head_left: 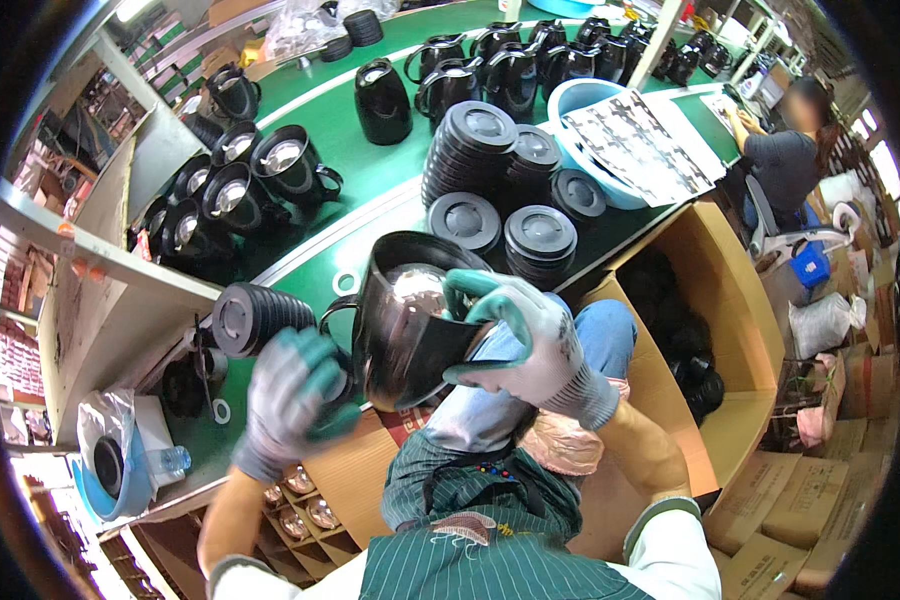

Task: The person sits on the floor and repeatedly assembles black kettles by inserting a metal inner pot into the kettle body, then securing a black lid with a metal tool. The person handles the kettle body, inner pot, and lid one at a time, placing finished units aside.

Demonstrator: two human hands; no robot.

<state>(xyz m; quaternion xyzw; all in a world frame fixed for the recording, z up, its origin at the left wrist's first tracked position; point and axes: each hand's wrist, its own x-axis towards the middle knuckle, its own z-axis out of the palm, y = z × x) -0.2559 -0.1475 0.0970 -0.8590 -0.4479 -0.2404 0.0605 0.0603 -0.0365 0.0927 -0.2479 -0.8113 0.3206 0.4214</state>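
Note:
A black, glossy thermos jug [410, 345] is tilted in front of me above my lap, its mouth toward me and a silvery liner showing inside. My right hand [530, 340], in a grey and teal glove, grips its right side, with fingers at the rim. My left hand [295, 400], gloved alike, is smeared by motion just left of the jug. Its fingers are too blurred to tell whether they hold anything. Close beyond it, a stack of round black lids [255, 318] lies on its side on the green bench [390, 215].
Several open jugs [235, 200] stand at left, and finished-looking black jugs [510, 80] farther back. Stacked lids [470, 150] sit ahead, beside a blue basin [625, 190]. An open carton [750, 340] is at my right, a divided carton [315, 530] below left. A person [785, 150] sits far right.

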